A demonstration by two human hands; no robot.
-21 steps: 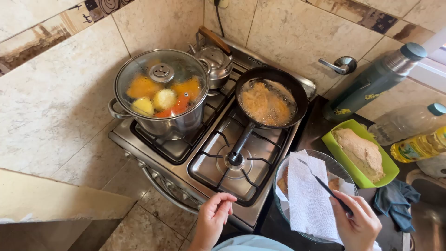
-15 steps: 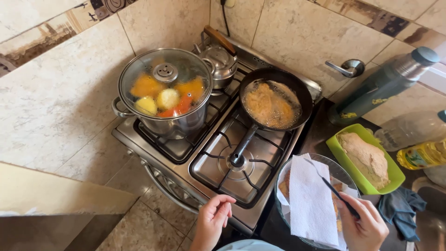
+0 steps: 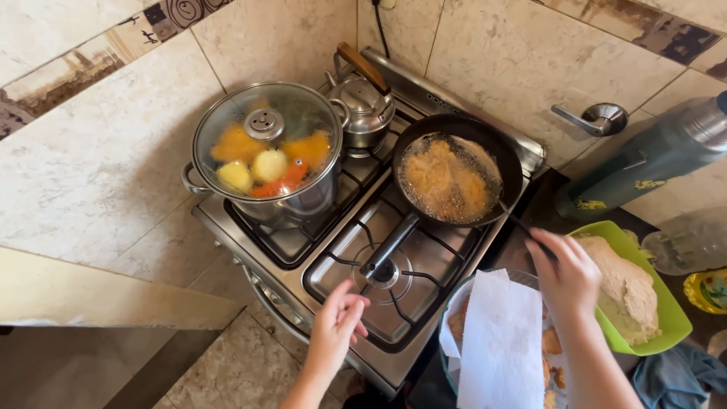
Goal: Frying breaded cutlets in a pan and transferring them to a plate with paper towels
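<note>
Right hand point(image 3: 566, 274) has come up from the paper-lined bowl at the bottom of the frame and now sits right of centre, fingers curled around a thin dark utensil point(image 3: 518, 221) whose far end reaches the rim of the black frying pan point(image 3: 457, 170). Can't make out what kind of utensil it is, too thin. Left hand point(image 3: 338, 324) has crept forward too, bottom centre now, over the front edge of the stove point(image 3: 303, 250), fingers loosely bent and gripping nothing, just short of the pan's long handle point(image 3: 390, 244).

Pan is in the middle of the frame on the back right burner, with breaded pieces point(image 3: 445, 182) bubbling in oil. Upper left of it is a steel pot point(image 3: 266, 155) with a glass lid, yellow and orange vegetable chunks showing through. A small metal kettle point(image 3: 363, 102) sits behind, between pot and pan.

Lower right: a glass bowl point(image 3: 469, 303) with a white paper towel point(image 3: 503, 348) draped over it, fried bits peeking out beside the paper. Just right of that, a green tray point(image 3: 670, 318) holding pale raw breaded cutlets point(image 3: 628, 291). A dark green thermos point(image 3: 651, 163) stands at the upper right against the tiled wall.
</note>
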